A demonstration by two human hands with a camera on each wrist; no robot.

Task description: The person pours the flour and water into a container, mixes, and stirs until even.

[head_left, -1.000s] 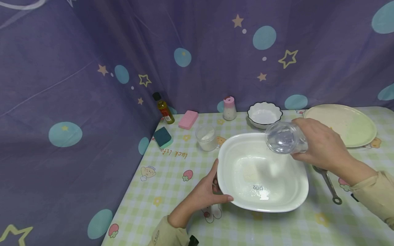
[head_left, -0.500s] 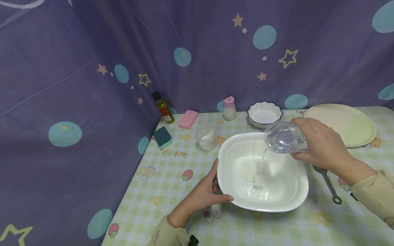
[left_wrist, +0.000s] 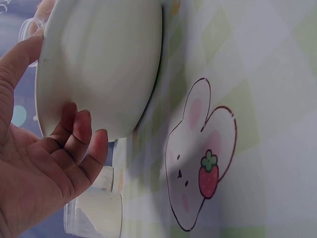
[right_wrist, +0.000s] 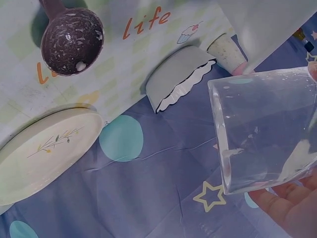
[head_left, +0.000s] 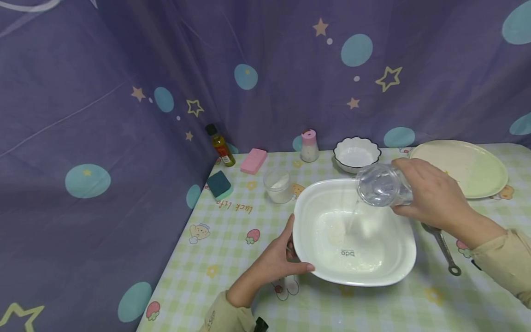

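Observation:
A white basin [head_left: 386,251] stands on the checked tablecloth, with a pale patch [head_left: 337,232] on its floor. My left hand [head_left: 275,260] holds its left end, thumb on the near rim. In the left wrist view, bent fingers [left_wrist: 81,131] of that hand lie against the basin's outer wall [left_wrist: 109,64]. Above the far right of the basin, my right hand [head_left: 435,196] grips a clear plastic cup [head_left: 379,186], tipped with its mouth to the left. A thin stream of water [head_left: 353,216] falls from the cup into the basin.
Behind the basin stand a jar of white powder [head_left: 279,189], a pink-capped shaker [head_left: 309,146] and a scalloped bowl [head_left: 356,154]. An oval plate [head_left: 477,173] and a dark spoon [head_left: 444,251] lie right. Far left are two sponges [head_left: 220,185] and an oil bottle [head_left: 224,150].
The cup has tipped very slightly further, and a stream of water now shows below its mouth. The water's surface in the basin ripples differently. My left hand has stayed put.

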